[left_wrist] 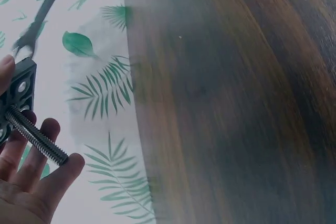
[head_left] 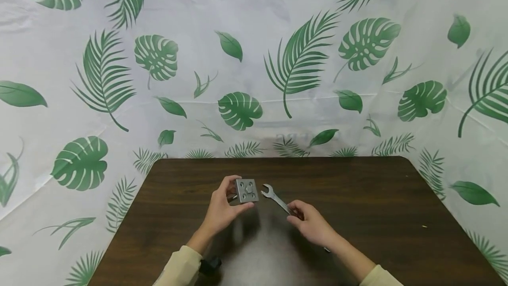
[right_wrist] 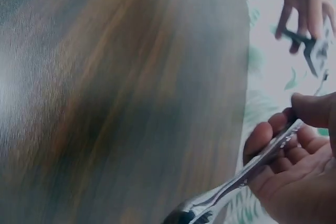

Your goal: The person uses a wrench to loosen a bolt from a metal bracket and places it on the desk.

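My left hand (head_left: 222, 208) grips a square grey metal plate (head_left: 247, 191) by its edges, thumb below and fingers above. The plate has a hole near each corner and a bolt head in the middle. In the left wrist view, the bolt's threaded shank (left_wrist: 39, 137) sticks out behind the plate, between the fingers. My right hand (head_left: 313, 224) holds a combination wrench (head_left: 279, 200) round its shaft. The wrench's open end points at the plate, a small gap apart in the head view. Its other end (right_wrist: 197, 208) extends beyond the palm in the right wrist view.
Both hands are above a dark brown wooden table (head_left: 357, 189). Behind it hangs a white cloth (head_left: 254, 69) printed with green leaves. A tiny yellow scrap (head_left: 424, 226) lies toward the table's right side.
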`<control>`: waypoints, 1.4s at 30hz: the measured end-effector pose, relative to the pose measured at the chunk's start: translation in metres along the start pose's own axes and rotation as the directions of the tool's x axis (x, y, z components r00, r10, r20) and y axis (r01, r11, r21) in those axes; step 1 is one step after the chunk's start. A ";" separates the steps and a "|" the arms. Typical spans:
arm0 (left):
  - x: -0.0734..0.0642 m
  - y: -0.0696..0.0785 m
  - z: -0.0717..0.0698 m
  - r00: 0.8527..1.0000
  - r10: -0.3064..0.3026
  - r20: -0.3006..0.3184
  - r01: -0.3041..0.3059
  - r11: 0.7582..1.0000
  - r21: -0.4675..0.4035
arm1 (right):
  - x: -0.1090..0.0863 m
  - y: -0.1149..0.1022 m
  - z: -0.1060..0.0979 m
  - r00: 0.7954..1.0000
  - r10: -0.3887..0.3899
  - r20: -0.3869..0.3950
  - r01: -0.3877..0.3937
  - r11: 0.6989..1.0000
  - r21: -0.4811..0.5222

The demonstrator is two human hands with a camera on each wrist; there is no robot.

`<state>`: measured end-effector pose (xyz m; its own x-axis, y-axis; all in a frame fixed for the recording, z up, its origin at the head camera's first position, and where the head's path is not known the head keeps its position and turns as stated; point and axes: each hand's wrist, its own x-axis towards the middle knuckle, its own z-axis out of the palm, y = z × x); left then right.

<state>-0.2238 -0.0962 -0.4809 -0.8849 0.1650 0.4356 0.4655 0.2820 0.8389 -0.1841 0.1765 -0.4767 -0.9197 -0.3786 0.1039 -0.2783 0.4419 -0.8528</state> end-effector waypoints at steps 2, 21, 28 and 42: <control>-0.001 0.004 0.000 1.000 0.001 0.006 -0.001 1.000 0.009 | 0.000 -0.005 0.006 0.999 -0.041 -0.033 0.040 0.999 -0.034; -0.002 0.017 0.004 1.000 0.026 0.001 -0.026 1.000 0.001 | -0.007 -0.023 0.025 0.986 -0.122 -0.114 0.116 0.992 -0.056; -0.003 0.019 0.013 0.994 0.074 -0.078 -0.069 0.996 0.058 | -0.006 -0.029 0.028 0.996 -0.055 -0.072 0.060 0.996 0.067; -0.001 0.020 0.014 0.996 0.085 -0.035 -0.084 0.996 0.039 | 0.003 -0.028 0.022 0.985 -0.133 -0.112 0.108 0.972 -0.208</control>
<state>-0.2136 -0.0774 -0.4690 -0.8421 0.1554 0.5165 0.5383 0.3038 0.7861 -0.1732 0.1447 -0.4640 -0.8997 -0.3408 0.2727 -0.4271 0.5580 -0.7115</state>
